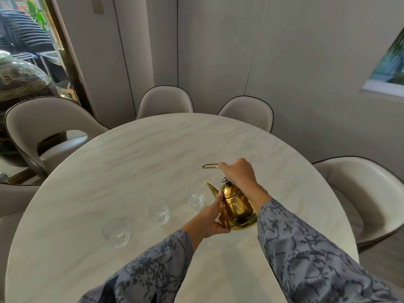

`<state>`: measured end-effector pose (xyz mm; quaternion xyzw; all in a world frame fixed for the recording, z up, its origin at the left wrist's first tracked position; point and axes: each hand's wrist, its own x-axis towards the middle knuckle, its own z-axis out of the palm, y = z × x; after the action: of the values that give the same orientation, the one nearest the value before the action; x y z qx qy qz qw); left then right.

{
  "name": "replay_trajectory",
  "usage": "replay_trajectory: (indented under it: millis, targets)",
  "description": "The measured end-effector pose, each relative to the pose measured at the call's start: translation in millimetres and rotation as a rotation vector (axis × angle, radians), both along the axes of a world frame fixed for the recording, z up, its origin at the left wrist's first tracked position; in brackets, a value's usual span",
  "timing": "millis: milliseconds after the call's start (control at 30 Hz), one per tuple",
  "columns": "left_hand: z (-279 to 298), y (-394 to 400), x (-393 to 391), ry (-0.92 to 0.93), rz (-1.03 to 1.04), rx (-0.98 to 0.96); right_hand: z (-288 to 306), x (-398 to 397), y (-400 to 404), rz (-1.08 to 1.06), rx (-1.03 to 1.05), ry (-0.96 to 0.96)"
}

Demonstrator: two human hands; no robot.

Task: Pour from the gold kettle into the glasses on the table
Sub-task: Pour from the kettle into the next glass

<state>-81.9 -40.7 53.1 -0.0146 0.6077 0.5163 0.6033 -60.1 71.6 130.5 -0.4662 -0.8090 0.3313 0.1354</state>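
Observation:
The gold kettle (237, 206) stands near the middle of the round marble table (135, 154), its spout pointing left toward the nearest glass. My right hand (238, 172) grips the thin wire handle above the lid. My left hand (211, 217) is pressed against the kettle's left side, below the spout. Three clear glasses stand in a diagonal row to the left: one (196, 197) beside the spout, one (159, 211) in the middle, and one (116, 232) nearest me. I cannot tell whether they hold liquid.
Beige upholstered chairs ring the table: two at the far side (167, 101) (249, 111), one at the left (43, 123), one at the right (367, 193). A large dark patterned vase (19, 84) stands behind the left chair.

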Motion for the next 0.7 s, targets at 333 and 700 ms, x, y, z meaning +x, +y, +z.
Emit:
replay_trajectory:
  millis: [333,700]
  targets:
    - [-29,-5,-15,0.109,0.003,-0.074,-36,8,-5,-0.017,-0.11,0.132]
    - [-40,-16,-22,0.23,0.07,-0.081,-47,24,-15,-0.005,-0.201,0.343]
